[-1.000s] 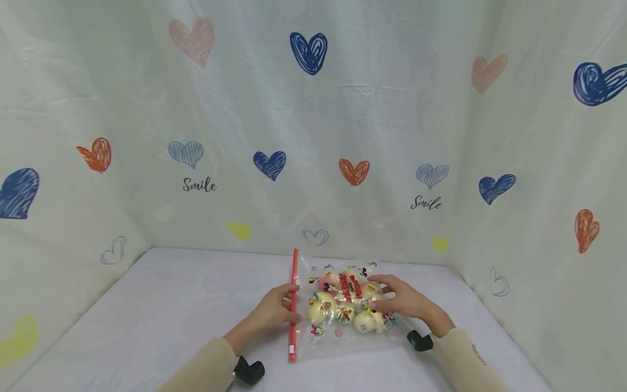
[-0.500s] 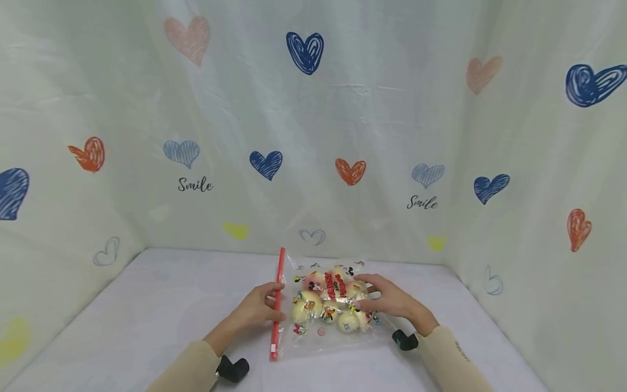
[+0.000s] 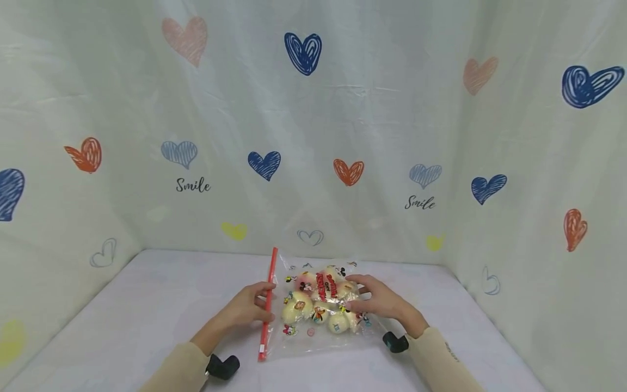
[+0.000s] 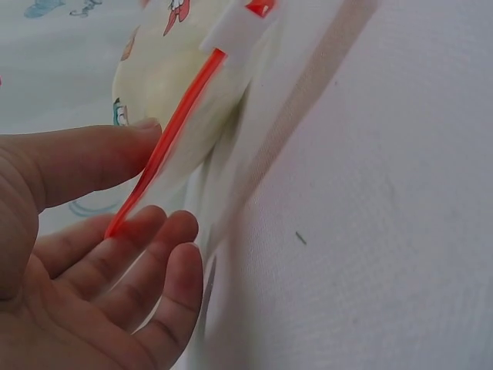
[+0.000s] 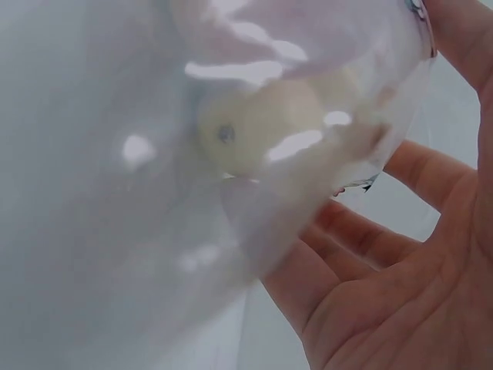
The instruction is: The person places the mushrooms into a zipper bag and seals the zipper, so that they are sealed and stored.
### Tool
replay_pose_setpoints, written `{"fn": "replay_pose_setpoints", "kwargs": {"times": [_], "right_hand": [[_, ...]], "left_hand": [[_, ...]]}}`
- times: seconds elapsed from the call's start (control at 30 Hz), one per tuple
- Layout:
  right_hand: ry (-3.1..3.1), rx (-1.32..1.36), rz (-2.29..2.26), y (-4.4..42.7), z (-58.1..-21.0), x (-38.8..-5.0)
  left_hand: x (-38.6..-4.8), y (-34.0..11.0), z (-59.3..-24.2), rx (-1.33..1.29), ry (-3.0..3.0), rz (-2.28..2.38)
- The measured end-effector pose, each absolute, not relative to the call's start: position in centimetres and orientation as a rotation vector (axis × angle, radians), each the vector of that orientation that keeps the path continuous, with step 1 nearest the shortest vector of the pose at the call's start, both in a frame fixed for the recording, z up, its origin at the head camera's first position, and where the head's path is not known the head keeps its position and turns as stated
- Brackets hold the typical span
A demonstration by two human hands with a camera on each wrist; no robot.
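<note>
A clear zip bag (image 3: pixel 313 347) with cartoon prints and red lettering lies on the white tabletop. Through its plastic show several round, pale yellow and pinkish fruit-like pieces (image 3: pixel 296 307); their exact kind is unclear. Along its left edge runs a red zip strip (image 3: pixel 266 326), which has a white slider (image 4: pixel 235 35) in the left wrist view. My left hand (image 3: pixel 246 307) holds that edge, thumb on one side of the strip and fingers on the other. At the opposite end, my right hand (image 3: pixel 383 300) curves round the bag; plastic covers some of its fingers in the right wrist view.
A white cloth covers the table (image 3: pixel 147 305). Behind and at both sides hangs a pale curtain (image 3: pixel 313 109) printed with hearts and "Smile". Black wrist-worn devices sit at the left wrist (image 3: pixel 223 367) and right wrist (image 3: pixel 395 342).
Both hands and the bag have shifted left together across the tabletop. The hold at each end looks the same, and the view has turned slightly to the right.
</note>
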State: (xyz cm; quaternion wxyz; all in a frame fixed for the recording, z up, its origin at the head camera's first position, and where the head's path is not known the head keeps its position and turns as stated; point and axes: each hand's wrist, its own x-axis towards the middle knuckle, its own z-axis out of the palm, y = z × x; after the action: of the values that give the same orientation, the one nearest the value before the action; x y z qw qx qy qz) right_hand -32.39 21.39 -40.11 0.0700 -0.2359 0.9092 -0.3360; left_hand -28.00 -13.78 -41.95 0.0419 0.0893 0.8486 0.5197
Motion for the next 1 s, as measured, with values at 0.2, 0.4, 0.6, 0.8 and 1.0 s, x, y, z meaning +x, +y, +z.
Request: {"fn": "replay_pose_setpoints", "kwargs": {"times": [0.2,0.4,0.6,0.8,1.0], "right_hand": [[2.749,-0.692,-1.01,21.0,-40.1,-32.4],[2.744,-0.709,-1.03,20.7,-40.2,-32.4],[2.721,-0.725,-1.065,20.8,-39.9,-32.4],[2.712,-0.74,-1.106,21.3,-39.7,-32.1],[2.752,-0.704,-1.071,21.9,-39.5,-31.7]], "left_hand": [[-28.0,-14.0,-41.8,0.238,2.611,1.584],[-27.7,-14.3,-41.8,0.196,2.621,1.572],[-27.4,-14.5,-41.6,0.164,2.62,1.581],[-27.1,-14.9,-41.7,0.152,2.623,1.596],[-27.1,-15.1,-41.6,0.132,2.671,1.557]]}}
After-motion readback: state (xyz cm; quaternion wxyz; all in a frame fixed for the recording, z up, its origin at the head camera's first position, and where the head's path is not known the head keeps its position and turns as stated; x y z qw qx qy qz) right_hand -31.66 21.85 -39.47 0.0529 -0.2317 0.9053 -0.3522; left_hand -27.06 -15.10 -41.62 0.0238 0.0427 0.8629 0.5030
